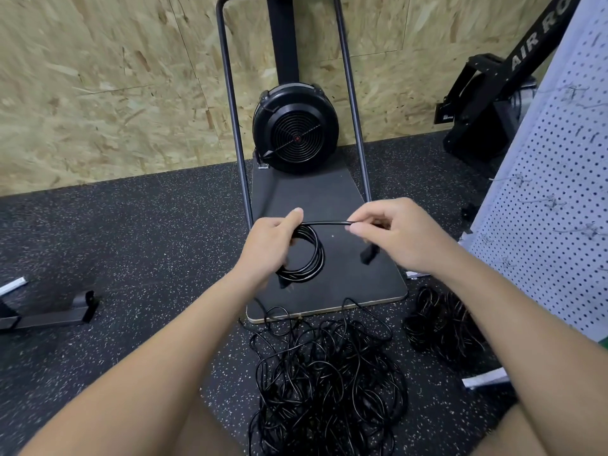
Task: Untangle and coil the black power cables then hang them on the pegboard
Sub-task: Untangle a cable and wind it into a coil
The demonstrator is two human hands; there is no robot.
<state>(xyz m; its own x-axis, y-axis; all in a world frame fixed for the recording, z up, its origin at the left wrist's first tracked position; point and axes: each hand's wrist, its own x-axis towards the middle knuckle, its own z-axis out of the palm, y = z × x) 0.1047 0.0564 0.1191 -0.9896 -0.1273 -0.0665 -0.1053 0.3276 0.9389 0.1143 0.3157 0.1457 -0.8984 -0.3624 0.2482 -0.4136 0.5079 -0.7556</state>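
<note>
My left hand [273,240] grips a small round coil of black cable [309,258] that hangs below its fingers. From the coil's top a short straight run of cable [325,222] leads to my right hand [394,232], which pinches it between thumb and fingers. A black plug [368,253] dangles under my right hand. On the floor below lies a big tangled heap of black cables [329,373]. A smaller bundle of cables [441,324] lies to its right. The white pegboard [559,192] with wire hooks leans at the right edge.
A fan machine [296,130] stands on a dark base board [329,199] with a metal tube frame, against an OSB wall. A black rower [493,103] is at the back right. A black metal foot [59,311] lies on the speckled rubber floor at left.
</note>
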